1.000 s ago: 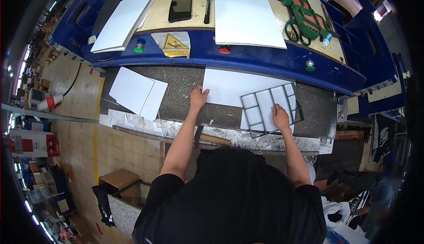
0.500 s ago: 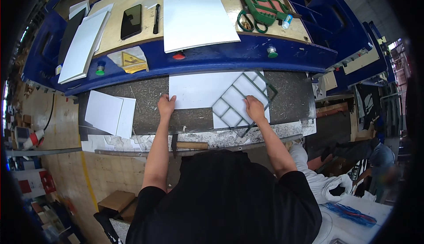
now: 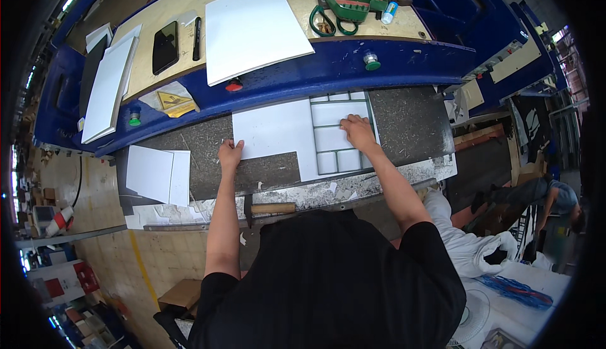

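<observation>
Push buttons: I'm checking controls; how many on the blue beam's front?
3: left green button by the warning sign, red button between, right green button. Others may be hidden.

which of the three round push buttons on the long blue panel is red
The middle one: the red round push button, almost straight above the left hand in the picture. The left green round button and right green round button flank it.

You are in a factory workshop, as you can tell from the blue machine (image 3: 334, 65) with its red push button (image 3: 234, 85) and yellow warning sign (image 3: 173, 101) across the upper frame, and the yellow floor line (image 3: 144, 270) at lower left.
</observation>
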The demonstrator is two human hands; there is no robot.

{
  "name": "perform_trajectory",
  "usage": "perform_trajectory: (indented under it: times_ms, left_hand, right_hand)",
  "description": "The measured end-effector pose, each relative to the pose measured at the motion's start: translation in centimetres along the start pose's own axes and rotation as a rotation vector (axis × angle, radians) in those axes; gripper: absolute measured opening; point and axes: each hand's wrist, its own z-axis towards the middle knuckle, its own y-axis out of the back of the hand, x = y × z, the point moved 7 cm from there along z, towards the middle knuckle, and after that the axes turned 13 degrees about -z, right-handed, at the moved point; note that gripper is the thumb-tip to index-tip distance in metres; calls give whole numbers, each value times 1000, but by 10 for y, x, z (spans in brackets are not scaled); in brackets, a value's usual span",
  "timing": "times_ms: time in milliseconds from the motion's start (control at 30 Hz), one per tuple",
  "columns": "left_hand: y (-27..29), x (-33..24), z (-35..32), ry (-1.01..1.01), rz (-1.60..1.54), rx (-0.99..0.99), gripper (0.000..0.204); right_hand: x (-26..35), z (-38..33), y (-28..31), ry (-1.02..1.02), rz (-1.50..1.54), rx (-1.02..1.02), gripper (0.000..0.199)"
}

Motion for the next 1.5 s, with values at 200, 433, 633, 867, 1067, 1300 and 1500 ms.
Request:
perform_trajectory:
  times_ms: [200,433,633,867,1067,1300,1500]
  left_hand:
    - [-2,-5,4,2,-4,4,33]
    - [4,-2,3,-39,97,17,35]
    - [16,-6,-12,-52,102,-30,35]
    - [13,8,-21,-39,-29,-170,36]
    - [3,-7,-26,21,-223,-382,43]
    - [-11,-35,-23,-75,-105,-236,46]
    - [-9,-28,-19,-52,-147,-162,48]
  right_hand:
    - [-27,-6,-6,-57,32,0,14]
    - [-21,-10,-9,79,88,-22,17]
    - [-7,-16,-7,124,121,-64,20]
    - [-2,-10,-6,162,103,-35,22]
    - [-9,6,-3,147,54,9,20]
    - [-21,22,1,60,-47,95,13]
    - [-19,20,4,-7,-128,75,17]
